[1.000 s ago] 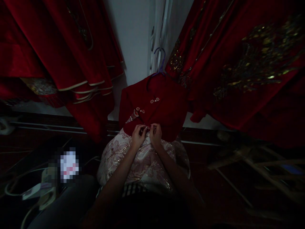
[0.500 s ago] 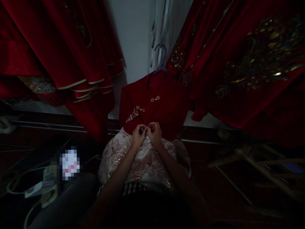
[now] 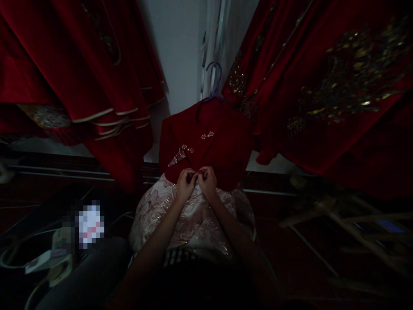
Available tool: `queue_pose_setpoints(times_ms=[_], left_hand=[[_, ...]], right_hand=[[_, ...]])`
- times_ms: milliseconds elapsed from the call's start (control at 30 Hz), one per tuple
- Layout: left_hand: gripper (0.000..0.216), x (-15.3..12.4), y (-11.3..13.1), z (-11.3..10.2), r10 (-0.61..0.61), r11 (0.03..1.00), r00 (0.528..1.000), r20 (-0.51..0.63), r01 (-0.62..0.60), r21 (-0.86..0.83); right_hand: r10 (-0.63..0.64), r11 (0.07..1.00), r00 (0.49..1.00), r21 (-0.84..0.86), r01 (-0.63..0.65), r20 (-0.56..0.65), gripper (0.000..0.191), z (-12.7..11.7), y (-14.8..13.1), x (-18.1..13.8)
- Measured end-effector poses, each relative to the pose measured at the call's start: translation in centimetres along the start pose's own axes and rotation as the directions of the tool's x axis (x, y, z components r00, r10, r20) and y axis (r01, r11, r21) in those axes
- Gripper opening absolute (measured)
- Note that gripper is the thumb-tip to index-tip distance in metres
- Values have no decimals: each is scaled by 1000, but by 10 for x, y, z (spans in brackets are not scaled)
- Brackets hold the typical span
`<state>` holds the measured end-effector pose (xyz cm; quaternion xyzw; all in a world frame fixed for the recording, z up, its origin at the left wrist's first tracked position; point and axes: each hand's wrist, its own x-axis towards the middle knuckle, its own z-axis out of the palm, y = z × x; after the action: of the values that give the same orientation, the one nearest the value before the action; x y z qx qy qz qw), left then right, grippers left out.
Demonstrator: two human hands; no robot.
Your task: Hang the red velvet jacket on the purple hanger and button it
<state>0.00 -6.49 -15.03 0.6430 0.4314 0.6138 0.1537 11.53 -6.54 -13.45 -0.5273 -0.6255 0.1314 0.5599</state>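
Note:
A short red jacket (image 3: 226,144) hangs on a purple hanger (image 3: 218,81) in front of me. Two beaded flower clasps adorn its front: an upper clasp (image 3: 207,135) and a lower one with a dangling beaded tassel (image 3: 176,157). My left hand (image 3: 186,184) is closed in a pinch at the jacket's lower front edge. Close beside it, nearly touching, my right hand (image 3: 207,181) pinches the same edge. Something small shows between the fingertips, too dark to make out. Pale floral fabric with shiny gold threads (image 3: 200,224) spreads beneath my wrists.
Red garments with pale trim (image 3: 112,86) hang at left, and a red garment with gold sequins (image 3: 361,64) at right. Cables and a power strip (image 3: 61,267) lie lower left. A wooden frame (image 3: 351,228) stands lower right. The light is dim.
The view has shifted slightly, so most things sit a little further left. Both hands keep their pinch at the jacket's lower front edge, with only slight finger movement.

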Motion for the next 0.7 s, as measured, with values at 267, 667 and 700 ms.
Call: queue_pose_setpoints(times_ms=[267, 667, 700], left_hand=[[12, -3, -2, -1, -144, 989, 989, 34, 145, -23], [16, 5, 6, -6, -132, 980, 981, 143, 150, -128], [20, 7, 8, -7, -161, 968, 975, 152, 186, -168]], right_hand=[[-1, 1000, 1000, -5, 2, 15, 12, -2, -2, -1], [-66, 998, 997, 20, 66, 33, 14, -5, -3, -4], [-75, 997, 997, 33, 74, 36, 14, -6, -2, -4]])
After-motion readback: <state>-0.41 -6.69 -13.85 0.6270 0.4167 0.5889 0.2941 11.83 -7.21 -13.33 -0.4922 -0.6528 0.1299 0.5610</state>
